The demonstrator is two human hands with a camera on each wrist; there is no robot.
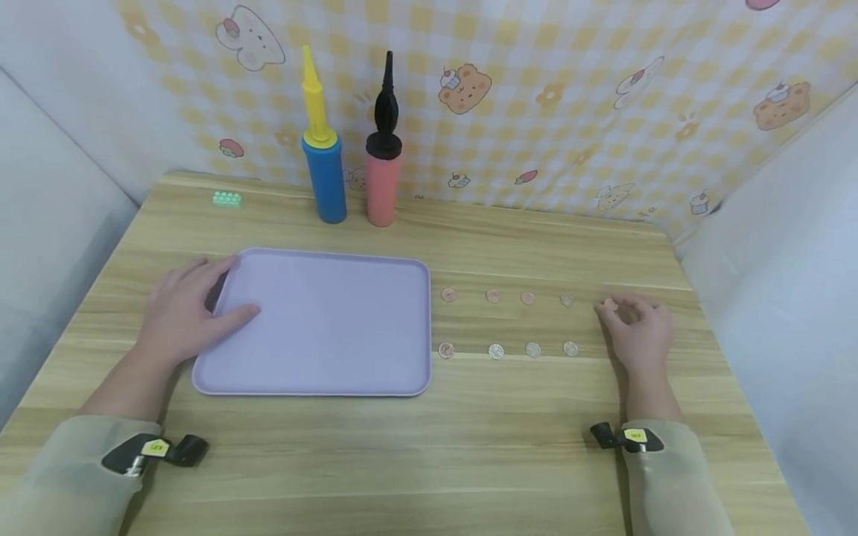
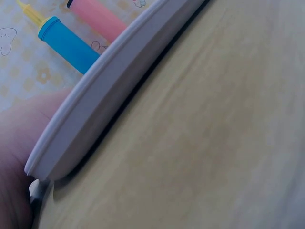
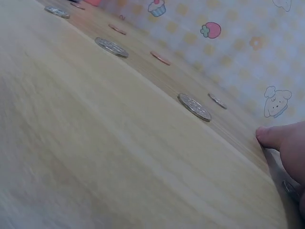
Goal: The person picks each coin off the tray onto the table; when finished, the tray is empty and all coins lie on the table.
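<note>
My left hand (image 1: pixel 184 309) rests at the left edge of a pale purple tray (image 1: pixel 328 324), its thumb over the rim and its forefinger at the far left corner. Off to the right, my right hand (image 1: pixel 640 327) is low over the table, thumb and forefinger pinching what looks like a small copper coin (image 1: pixel 610 304). Two rows of coins lie between tray and hand; a copper coin (image 1: pixel 527 298) and a silver coin (image 1: pixel 566 301) are in the far row. Another silver coin (image 1: pixel 570 348) lies in the near row. The right wrist view shows a partly hidden coin (image 3: pixel 290 191) beside the hand.
A blue hand pump (image 1: pixel 327 179) with a yellow nozzle and a pink hand pump (image 1: pixel 383 186) with a black nozzle stand upright behind the tray. A green toy brick (image 1: pixel 226 199) sits at the back left. A checked cloth (image 1: pixel 523 112) hangs along the table's back edge.
</note>
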